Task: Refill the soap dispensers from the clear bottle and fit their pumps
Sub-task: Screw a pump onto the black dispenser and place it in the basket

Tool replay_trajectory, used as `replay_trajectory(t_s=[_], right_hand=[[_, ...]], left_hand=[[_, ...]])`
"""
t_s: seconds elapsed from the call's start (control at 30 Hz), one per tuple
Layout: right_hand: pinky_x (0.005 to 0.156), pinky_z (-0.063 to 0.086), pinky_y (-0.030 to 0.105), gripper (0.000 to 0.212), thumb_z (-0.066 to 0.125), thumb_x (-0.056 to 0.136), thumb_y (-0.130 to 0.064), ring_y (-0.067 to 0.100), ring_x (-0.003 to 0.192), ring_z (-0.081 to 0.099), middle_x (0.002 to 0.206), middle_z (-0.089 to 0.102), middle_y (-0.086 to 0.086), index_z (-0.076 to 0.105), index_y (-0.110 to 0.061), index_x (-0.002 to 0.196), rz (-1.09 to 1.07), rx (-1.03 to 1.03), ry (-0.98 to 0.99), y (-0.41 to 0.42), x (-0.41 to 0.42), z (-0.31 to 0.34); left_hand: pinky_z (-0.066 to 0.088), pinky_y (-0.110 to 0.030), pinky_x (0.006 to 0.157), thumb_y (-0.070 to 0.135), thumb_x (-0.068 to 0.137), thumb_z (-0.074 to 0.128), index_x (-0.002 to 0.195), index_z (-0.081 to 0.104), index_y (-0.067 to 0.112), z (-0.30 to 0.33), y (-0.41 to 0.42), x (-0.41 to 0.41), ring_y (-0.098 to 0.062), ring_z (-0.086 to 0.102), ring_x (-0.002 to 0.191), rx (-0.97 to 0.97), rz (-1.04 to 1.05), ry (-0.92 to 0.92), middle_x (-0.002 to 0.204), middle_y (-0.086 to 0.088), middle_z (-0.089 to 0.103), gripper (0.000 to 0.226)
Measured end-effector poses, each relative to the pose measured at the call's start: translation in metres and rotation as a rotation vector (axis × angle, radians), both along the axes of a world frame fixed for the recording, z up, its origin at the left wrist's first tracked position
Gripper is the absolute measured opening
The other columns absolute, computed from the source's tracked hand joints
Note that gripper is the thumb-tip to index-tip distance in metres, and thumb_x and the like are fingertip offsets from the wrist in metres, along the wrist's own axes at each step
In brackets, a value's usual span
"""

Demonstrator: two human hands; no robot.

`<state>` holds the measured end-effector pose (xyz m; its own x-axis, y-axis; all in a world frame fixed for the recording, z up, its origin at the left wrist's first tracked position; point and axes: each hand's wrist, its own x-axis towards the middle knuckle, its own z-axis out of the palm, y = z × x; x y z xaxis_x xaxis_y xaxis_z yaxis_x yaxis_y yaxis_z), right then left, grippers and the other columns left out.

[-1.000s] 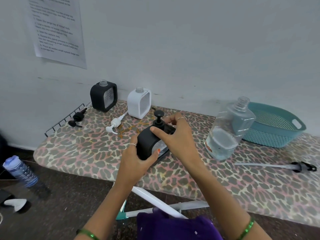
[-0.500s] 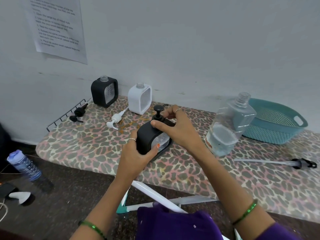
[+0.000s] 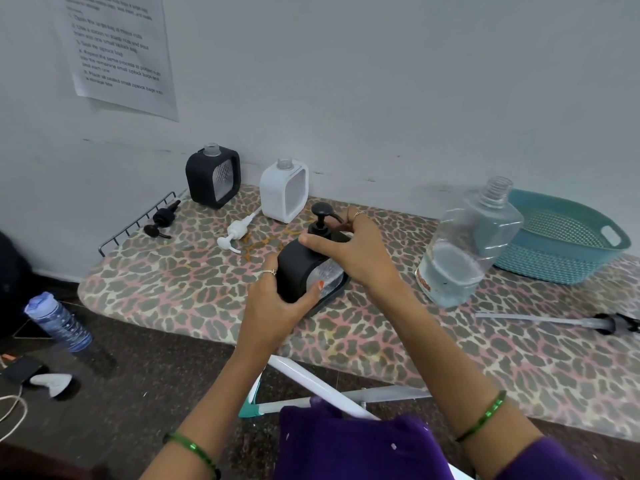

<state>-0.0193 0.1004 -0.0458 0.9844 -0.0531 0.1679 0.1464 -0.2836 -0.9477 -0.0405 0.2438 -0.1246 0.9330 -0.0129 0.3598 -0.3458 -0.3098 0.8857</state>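
Black square dispenser (image 3: 298, 271) in left hand (image 3: 273, 306), glossy pump (image 3: 322, 220) under right hand (image 3: 353, 251).

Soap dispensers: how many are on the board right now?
3. A black one and a white one stand open-necked by the wall; another black one, pump on, is held by the left hand and right hand.

A black square soap dispenser (image 3: 304, 271) with black pump (image 3: 322, 220) tilts at frame centre. Black (image 3: 213, 176) and white (image 3: 284, 190) pumpless dispensers stand upper left; the clear plastic bottle (image 3: 467, 244), uncapped and part-filled, stands right.
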Motion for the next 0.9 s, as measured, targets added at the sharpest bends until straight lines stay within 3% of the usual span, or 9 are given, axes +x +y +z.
replay_trajectory(t_s=[0.1, 0.17, 0.27, 0.37, 0.47, 0.63, 0.73, 0.8, 0.9], right_hand=[[0.066, 0.043, 0.004, 0.039, 0.082, 0.072, -0.027, -0.004, 0.087, 0.055, 0.097, 0.057, -0.007, 0.048, -0.024, 0.09, -0.017, 0.023, -0.031, 0.007, -0.002, -0.006], [0.072, 0.042, 0.001, 0.038, 0.078, 0.078, -0.029, -0.012, 0.09, 0.055, 0.103, 0.058, -0.009, 0.053, -0.021, 0.105, 0.035, 0.021, -0.053, 0.004, -0.005, -0.006], [0.097, 0.047, 0.026, 0.027, 0.067, 0.088, -0.024, 0.002, 0.111, 0.057, 0.121, 0.06, -0.004, 0.061, -0.026, 0.114, 0.12, 0.013, -0.088, -0.006, -0.006, -0.005], [0.101, 0.046, 0.035, 0.021, 0.064, 0.089, -0.013, 0.012, 0.116, 0.057, 0.129, 0.058, -0.001, 0.069, -0.022, 0.108, 0.144, 0.032, -0.101, -0.015, -0.004, -0.004], [0.1, 0.047, 0.043, 0.017, 0.073, 0.082, -0.019, 0.015, 0.111, 0.061, 0.118, 0.065, -0.002, 0.068, -0.027, 0.097, 0.119, 0.029, -0.092, -0.015, -0.001, -0.005], [0.096, 0.046, 0.042, 0.033, 0.08, 0.074, -0.03, 0.013, 0.107, 0.058, 0.106, 0.064, -0.002, 0.058, -0.018, 0.095, -0.003, -0.023, -0.101, -0.007, 0.0, -0.012], [0.102, 0.043, 0.037, 0.046, 0.077, 0.078, -0.032, 0.007, 0.116, 0.051, 0.12, 0.059, -0.007, 0.057, -0.021, 0.118, 0.053, -0.115, -0.093, -0.014, 0.002, -0.008], [0.106, 0.04, 0.038, 0.051, 0.073, 0.082, -0.034, 0.005, 0.121, 0.05, 0.128, 0.058, -0.008, 0.056, -0.024, 0.128, 0.148, -0.173, -0.07, -0.021, 0.004, -0.002], [0.106, 0.042, 0.038, 0.036, 0.069, 0.087, -0.025, 0.008, 0.118, 0.057, 0.124, 0.064, -0.006, 0.063, -0.02, 0.122, 0.286, -0.169, -0.03, -0.026, 0.006, 0.005]], left_hand=[[0.057, -0.038, 0.068, 0.028, 0.08, 0.078, 0.115, 0.051, 0.021, 0.0, 0.0, 0.0, -0.009, 0.066, 0.081, 0.009, 0.008, 0.0, 0.092, 0.0, 0.067, 0.044], [0.057, -0.032, 0.066, 0.028, 0.08, 0.078, 0.115, 0.052, 0.015, 0.001, 0.0, 0.0, -0.01, 0.066, 0.08, 0.017, 0.003, -0.001, 0.091, 0.001, 0.067, 0.045], [0.056, -0.029, 0.068, 0.031, 0.08, 0.078, 0.113, 0.052, 0.015, 0.0, 0.0, 0.0, -0.01, 0.065, 0.082, 0.016, 0.0, -0.003, 0.094, 0.004, 0.066, 0.045], [0.056, -0.048, 0.069, 0.047, 0.076, 0.074, 0.114, 0.051, 0.02, -0.003, 0.001, 0.002, -0.02, 0.066, 0.083, 0.017, 0.01, -0.014, 0.095, -0.003, 0.067, 0.052], [0.055, -0.052, 0.068, 0.052, 0.075, 0.072, 0.118, 0.05, 0.021, -0.004, 0.001, 0.002, -0.025, 0.066, 0.083, 0.012, 0.018, -0.012, 0.096, -0.007, 0.067, 0.058], [0.057, -0.039, 0.073, 0.03, 0.081, 0.078, 0.117, 0.05, 0.017, 0.0, 0.0, 0.001, -0.008, 0.066, 0.087, 0.008, 0.017, 0.006, 0.099, 0.002, 0.066, 0.047], [0.057, -0.033, 0.075, 0.027, 0.081, 0.078, 0.115, 0.05, 0.017, 0.002, -0.001, 0.0, -0.003, 0.064, 0.09, 0.013, 0.011, 0.012, 0.101, 0.006, 0.065, 0.045], [0.057, -0.037, 0.074, 0.032, 0.08, 0.078, 0.115, 0.05, 0.018, 0.002, -0.001, 0.0, -0.006, 0.065, 0.088, 0.015, 0.013, 0.011, 0.099, 0.005, 0.065, 0.046], [0.056, -0.051, 0.069, 0.047, 0.076, 0.074, 0.115, 0.05, 0.023, 0.0, -0.001, 0.0, -0.025, 0.066, 0.083, 0.01, 0.018, -0.003, 0.096, -0.008, 0.067, 0.052]])
